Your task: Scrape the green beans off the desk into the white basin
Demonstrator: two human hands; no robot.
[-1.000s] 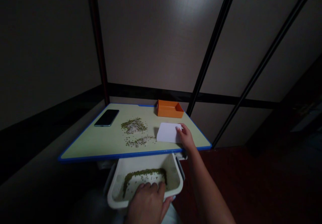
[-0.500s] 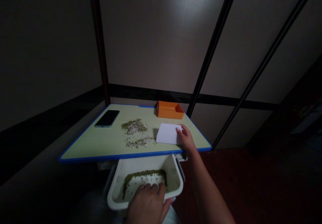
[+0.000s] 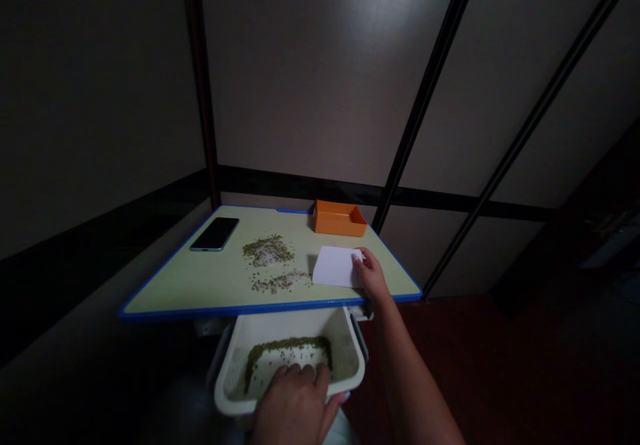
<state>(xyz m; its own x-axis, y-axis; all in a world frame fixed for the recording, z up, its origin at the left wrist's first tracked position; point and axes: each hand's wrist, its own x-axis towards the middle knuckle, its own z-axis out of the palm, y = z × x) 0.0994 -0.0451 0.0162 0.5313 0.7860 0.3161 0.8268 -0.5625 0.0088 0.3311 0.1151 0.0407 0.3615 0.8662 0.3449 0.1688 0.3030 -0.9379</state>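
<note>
My right hand pinches the right edge of a white card, held over the table near its front edge. To the left of the card lie a loose pile of small green beans mixed with pale grains and a thinner scatter of them closer to the front. Below the table edge sits a white plastic tub with green beans gathered along the sides of its floor. My left hand is closed over the tub's near rim, fingers inside and thumb outside.
The small pale-green table has a raised blue edge. A black phone lies at its left, and an orange open box stands at the back right. Dark-framed wall panels rise behind the table.
Almost nothing differs. The whole view has shifted very slightly, while both hands keep their holds on the card and the tub.
</note>
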